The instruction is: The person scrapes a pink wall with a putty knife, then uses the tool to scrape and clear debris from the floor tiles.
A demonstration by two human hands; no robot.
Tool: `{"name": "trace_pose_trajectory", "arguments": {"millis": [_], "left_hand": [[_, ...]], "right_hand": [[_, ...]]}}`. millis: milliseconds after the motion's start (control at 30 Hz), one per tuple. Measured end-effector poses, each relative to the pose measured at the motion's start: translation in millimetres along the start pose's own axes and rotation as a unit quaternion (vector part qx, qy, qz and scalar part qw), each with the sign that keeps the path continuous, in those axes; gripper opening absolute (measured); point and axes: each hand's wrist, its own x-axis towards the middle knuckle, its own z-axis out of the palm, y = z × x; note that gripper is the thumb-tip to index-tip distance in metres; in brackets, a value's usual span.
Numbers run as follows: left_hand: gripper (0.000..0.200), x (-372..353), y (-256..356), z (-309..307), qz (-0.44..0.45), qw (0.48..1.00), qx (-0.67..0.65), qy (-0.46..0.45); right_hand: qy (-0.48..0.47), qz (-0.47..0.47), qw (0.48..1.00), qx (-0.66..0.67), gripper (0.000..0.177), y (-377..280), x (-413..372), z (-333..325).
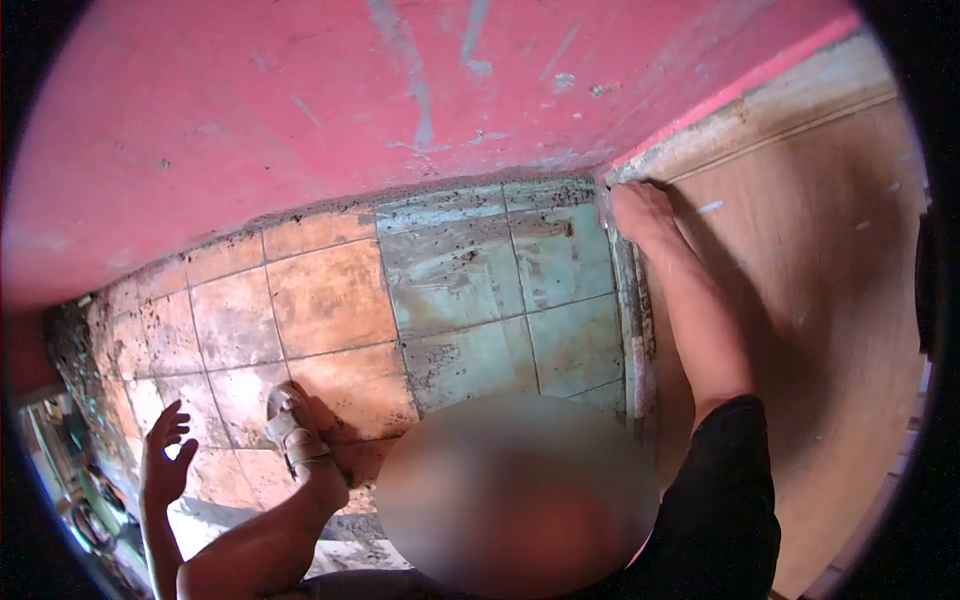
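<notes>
Plywood board under right hand

No readable text, labels, brands, numbers or signs in view. Pink wall: only scuffs and paint streaks. Floor tiles: stains, no markings. Wooden board at the right edge: bare grain, nothing printed.
</notes>
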Motion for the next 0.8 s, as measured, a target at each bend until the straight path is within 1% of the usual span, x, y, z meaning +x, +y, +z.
{"name": "trace_pose_trajectory", "arguments": {"millis": [33,67,100,133,167,200,267,300,400,433,500,533,567,667,700,800], "left_hand": [[0.073,-4,16,11,0.002,1.000,0.012,-0.010],[0.073,-7,26,21,0.014,0.999,0.037,-0.023],[0.073,-7,25,33,0.023,0.999,0.023,-0.033],[0.072,-6,22,45,0.032,0.999,0.010,-0.043],[0.072,-4,22,58,0.013,0.998,-0.031,-0.044],[0.072,-1,24,69,0.008,0.998,-0.038,-0.046],[0.071,3,31,87,0.031,0.998,-0.020,-0.054],[0.070,1,33,95,0.044,0.997,-0.008,-0.056],[0.068,-5,33,101,0.042,0.993,-0.041,-0.105],[0.068,-5,30,102,0.048,0.993,-0.036,-0.103],[0.067,-2,29,97,0.057,0.994,-0.019,-0.086],[0.066,-2,29,96,0.060,0.995,-0.013,-0.080],[0.065,-2,31,95,0.056,0.996,-0.026,-0.067],[0.064,1,28,95,0.063,0.996,-0.020,-0.064],[0.065,1,28,95,0.070,0.995,-0.014,-0.064],[0.065,2,29,97,0.073,0.994,-0.023,-0.077]], "right_hand": [[0.000,0.006,1.000,-0.011,0.034,-9,2,-10],[0.009,0.008,1.000,-0.014,0.034,-8,16,-4],[0.018,0.009,1.000,-0.016,0.034,-2,38,14],[0.025,0.010,0.999,-0.017,0.034,-10,46,12],[-0.001,0.038,0.999,-0.013,0.032,-15,53,8],[0.004,0.037,0.999,-0.035,0.033,-22,61,6],[0.006,0.037,0.996,-0.078,0.034,-28,75,11],[0.011,0.053,0.997,-0.056,0.033,-35,77,6],[-0.008,0.030,0.999,-0.035,0.031,-55,77,-5],[-0.028,0.008,0.998,-0.049,0.033,-61,75,-6],[-0.039,-0.019,0.996,-0.080,0.029,-72,66,-10],[-0.047,-0.032,0.994,-0.098,0.028,-83,54,-18],[-0.045,-0.038,0.994,-0.088,0.027,-87,40,-30],[-0.062,-0.009,0.994,-0.087,0.030,-83,34,-52],[-0.005,-0.006,0.996,-0.087,0.028,-71,46,-38],[0.023,0.049,0.997,-0.054,0.031,-58,74,-6]]}}
